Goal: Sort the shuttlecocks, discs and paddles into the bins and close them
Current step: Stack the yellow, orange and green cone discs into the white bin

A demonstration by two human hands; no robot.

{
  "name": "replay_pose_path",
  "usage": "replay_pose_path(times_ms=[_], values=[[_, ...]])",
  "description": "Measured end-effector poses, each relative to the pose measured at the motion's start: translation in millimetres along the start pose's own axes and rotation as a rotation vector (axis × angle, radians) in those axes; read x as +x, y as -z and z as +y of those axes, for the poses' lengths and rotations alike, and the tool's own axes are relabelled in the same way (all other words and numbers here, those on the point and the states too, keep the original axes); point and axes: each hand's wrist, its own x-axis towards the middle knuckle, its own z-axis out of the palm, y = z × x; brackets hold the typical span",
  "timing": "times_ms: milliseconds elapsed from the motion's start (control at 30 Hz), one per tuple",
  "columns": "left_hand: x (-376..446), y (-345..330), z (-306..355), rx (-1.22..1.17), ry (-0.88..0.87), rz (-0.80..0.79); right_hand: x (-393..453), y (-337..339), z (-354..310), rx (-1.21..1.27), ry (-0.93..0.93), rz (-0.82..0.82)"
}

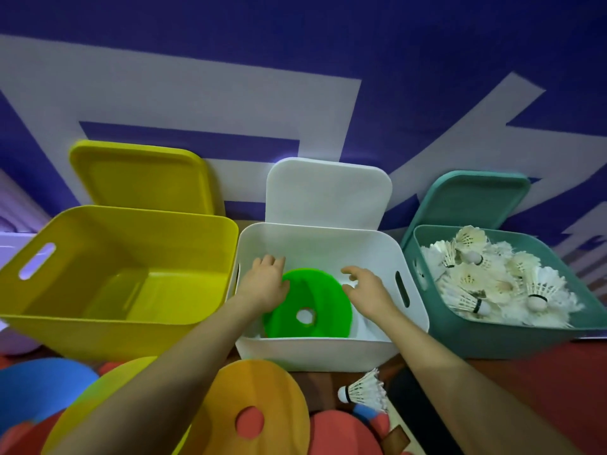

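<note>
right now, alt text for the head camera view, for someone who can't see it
Both hands, left hand and right hand, reach into a white bin holding a green disc. An empty yellow bin sits to its left, a teal bin of shuttlecocks to its right, all lids open.

Purple wall (427, 44) with broad white bands, dim light.

Behind everything, a purple banner (328, 44) with broad white shapes (197, 103) across it, filling the upper half of the view. At the far left edge, a pale lilac surface (13, 224), blurred. Under everything, a reddish-brown floor (542, 389), with a black strip (410, 399) lying on it near the bottom.
</note>
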Motion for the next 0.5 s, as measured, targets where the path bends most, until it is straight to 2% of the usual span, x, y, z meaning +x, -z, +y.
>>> replay_pose_path(times_ms=[200, 400, 500], values=[[-43, 20, 8, 0.039, -0.081, 0.184, -48, 20, -28, -0.075, 0.25, 0.097], [-112, 32, 20, -0.013, -0.133, 0.341, -113, 26, -40, 0.113, 0.392, 0.233], [-152, 31, 25, -0.049, -0.141, 0.383, -145, 16, -34, 0.179, 0.42, 0.243]])
